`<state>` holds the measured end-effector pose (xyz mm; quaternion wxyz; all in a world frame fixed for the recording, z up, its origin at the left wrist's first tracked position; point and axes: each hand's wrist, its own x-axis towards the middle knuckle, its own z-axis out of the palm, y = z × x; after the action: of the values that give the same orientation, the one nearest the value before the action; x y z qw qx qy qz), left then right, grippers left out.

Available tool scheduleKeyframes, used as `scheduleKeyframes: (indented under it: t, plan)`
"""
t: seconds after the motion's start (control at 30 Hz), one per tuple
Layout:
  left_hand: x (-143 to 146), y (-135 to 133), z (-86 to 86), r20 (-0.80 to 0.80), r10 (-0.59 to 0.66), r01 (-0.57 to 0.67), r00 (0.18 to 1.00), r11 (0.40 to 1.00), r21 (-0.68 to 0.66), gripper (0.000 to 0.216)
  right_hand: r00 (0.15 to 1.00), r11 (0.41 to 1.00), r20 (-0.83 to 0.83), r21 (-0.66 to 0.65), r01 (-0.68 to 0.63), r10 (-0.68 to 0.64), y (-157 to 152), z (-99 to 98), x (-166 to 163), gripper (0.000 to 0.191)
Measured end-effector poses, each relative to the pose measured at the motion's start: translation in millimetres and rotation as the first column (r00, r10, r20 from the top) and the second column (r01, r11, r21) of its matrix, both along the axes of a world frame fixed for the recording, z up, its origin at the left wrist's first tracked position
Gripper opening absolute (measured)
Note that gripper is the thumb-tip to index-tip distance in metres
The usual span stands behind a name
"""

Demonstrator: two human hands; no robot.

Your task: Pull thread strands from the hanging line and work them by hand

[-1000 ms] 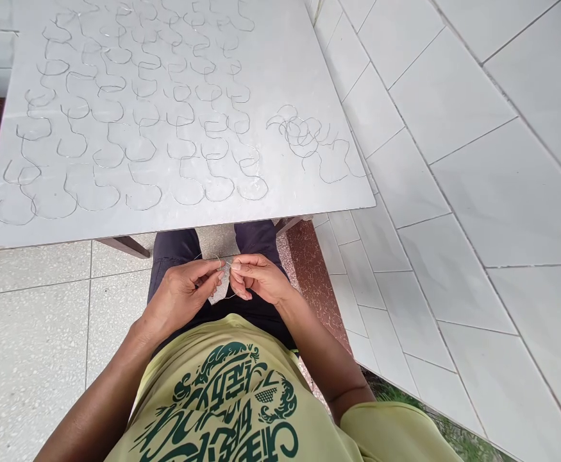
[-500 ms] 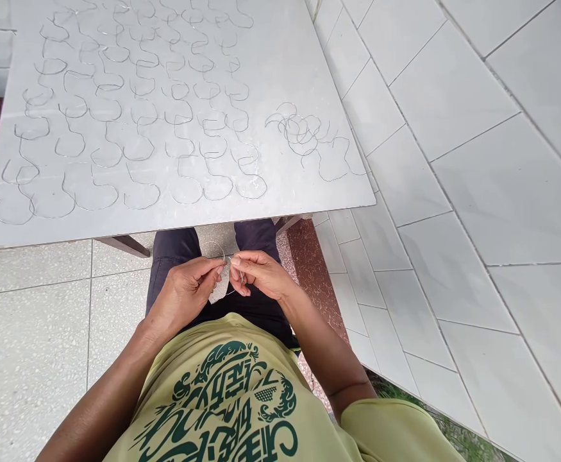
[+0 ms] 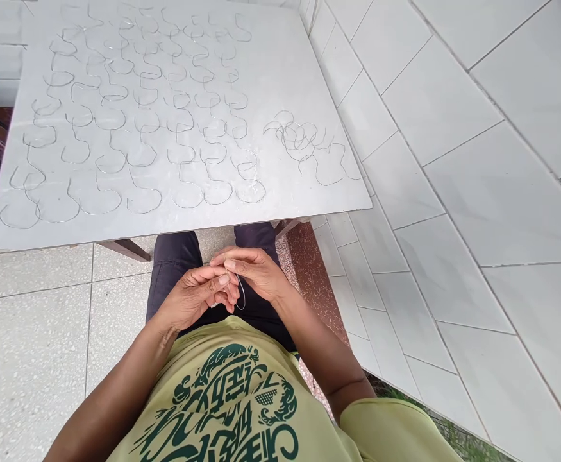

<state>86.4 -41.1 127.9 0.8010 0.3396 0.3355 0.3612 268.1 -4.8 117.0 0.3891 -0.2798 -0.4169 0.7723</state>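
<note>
I see a thin piece of wire (image 3: 240,292) just below the centre of the frame, held over the lap between both hands; what shows of it is a narrow loop hanging down from the fingertips, its long axis near vertical in the picture, curving round at the bottom. The right hand (image 3: 256,273) sits over the top end of the wire, its grip closed with thumb and forefinger pinched on it; the left hand (image 3: 196,296) comes in from the left, fingers curled shut and pressed against the right hand's fingers, touching the same piece, though I cannot tell exactly where its fingertips bear on the wire. So the wire lies right at the meeting of the two grips, dropping away toward the bottom of the frame; the right hand is the nearer to the visible loop.

Beneath the hands are dark trousers (image 3: 174,256) and, toward the bottom of the frame, a yellow-green shirt (image 3: 222,398) with a dark green print. Above the hands, filling the upper left and centre, a white table (image 3: 284,77) carries many bent wire hooks (image 3: 117,128) laid out in rows, apart from one another; at the table's right side a loose tangle of wire pieces (image 3: 304,141) lies overlapping. White wall tiles (image 3: 453,160) run down the right of the frame; speckled floor (image 3: 30,333) shows at lower left.
</note>
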Motion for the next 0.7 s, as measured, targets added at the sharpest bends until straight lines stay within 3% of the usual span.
scheduleKeyframes:
  t: [0.1, 0.23, 0.43, 0.5, 0.6, 0.7]
  plan:
    - [3.6, -3.1, -3.4, 0.014, 0.022, -0.021, 1.000, 0.999, -0.038, 0.025, 0.996, 0.992, -0.057, -0.111, 0.060, -0.067, -4.8, -6.4, -10.2, 0.022]
    - [1.3, -3.4, -2.7, 0.036, 0.028, -0.025, 0.999, 0.997, -0.075, 0.028, 0.987, 0.960, 0.004, -0.232, 0.156, -0.159, -7.0, -11.5, -15.5, 0.021]
    - [-10.6, 0.3, 3.2, 0.132, 0.043, -0.026, 0.990, 0.992, -0.122, 0.051, 0.978, 0.981, 0.086, -0.035, 0.193, -0.190, 1.7, -8.9, -6.5, 0.013]
    - [-10.3, -0.4, 6.2, 0.057, 0.054, -0.047, 0.997, 0.992, -0.114, 0.057, 0.980, 0.984, 0.092, -0.004, 0.175, -0.174, 4.1, -9.2, -4.1, 0.011]
    - [-5.5, -3.0, 9.6, -0.125, 0.069, -0.078, 0.990, 0.995, -0.069, 0.050, 0.986, 0.989, 0.077, -0.002, 0.150, -0.150, 5.9, -10.5, -3.2, 0.010]
    - [0.2, -4.6, 10.5, -0.171, 0.057, -0.065, 0.984, 0.997, -0.044, 0.048, 0.989, 0.991, 0.064, -0.016, 0.134, -0.132, 6.4, -11.6, -4.3, 0.012]
